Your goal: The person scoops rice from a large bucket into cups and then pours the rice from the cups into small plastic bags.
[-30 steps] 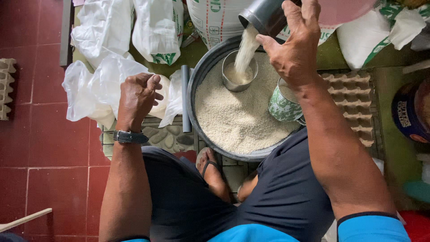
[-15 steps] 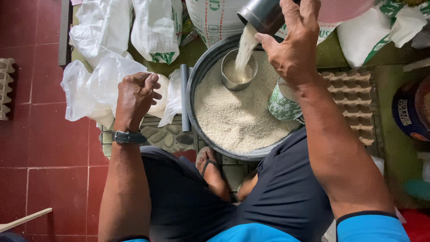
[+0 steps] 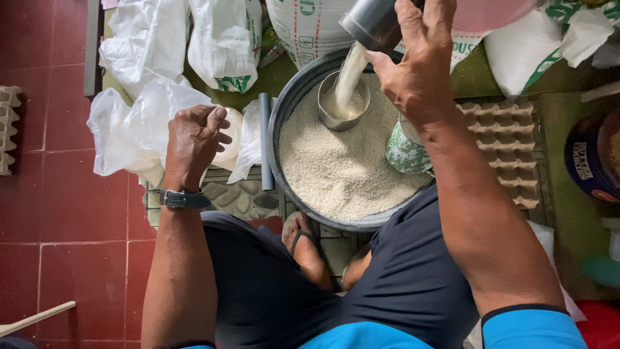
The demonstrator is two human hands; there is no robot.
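Over on the left, the left hand has hardly moved in the last second, its fingers closed around the mouth of a clear plastic bag on the red tile floor. Right of it, rice fills a wide metal basin, with a small steel cup sunk in it. Above, the right hand grips a tilted dark scoop; its stream keeps pouring into the fuller cup.

red tiled floor with pale grout, a green mat at right, soft even light.
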